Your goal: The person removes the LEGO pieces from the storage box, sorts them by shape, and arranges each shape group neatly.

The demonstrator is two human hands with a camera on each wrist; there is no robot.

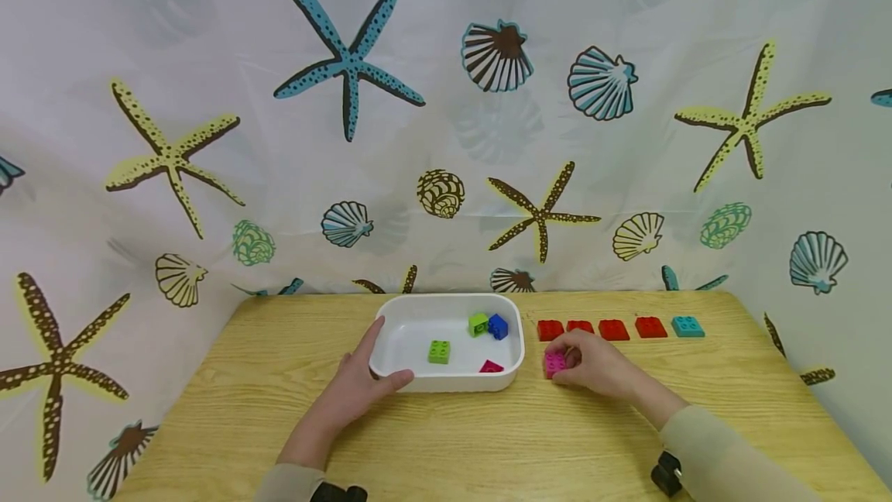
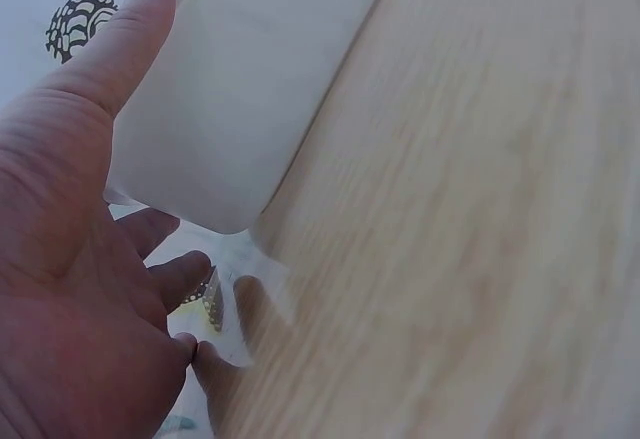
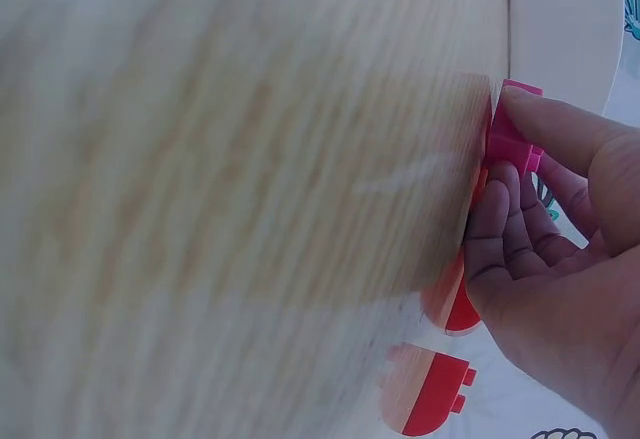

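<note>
Toward the far middle of the wooden table [image 1: 460, 440] sits a white tray [image 1: 446, 384], its long side running left to right. At its left end is the left hand [image 1: 351, 387], its fingers relaxed and spread rather than clenched; the thumb lies along the near left corner and the index finger reaches up the left end.

Just right of the tray, the right hand [image 1: 595, 362] pinches a pink block [image 1: 554, 364] between thumb and fingers, studs upward. Whether the block's underside meets the tabletop cannot be told.

Beyond that hand, a row of blocks runs along the far right part of the table: four red blocks [image 1: 614, 329], spaced apart, then a teal block [image 1: 688, 326] at the right end. The right hand partly hides the second red one from the left in the head view.

Inside the tray, a green block [image 1: 439, 352] lies studs up near the middle. Toward the far right a second green block [image 1: 478, 324] is tipped on its side — right beside a blue block [image 1: 498, 326], also tipped. A reddish-pink block [image 1: 491, 366] lies by the near wall on the right, partly hidden by the rim.

Behind the table hangs a pale cloth [image 1: 418, 22] printed with starfish and shells.
</note>
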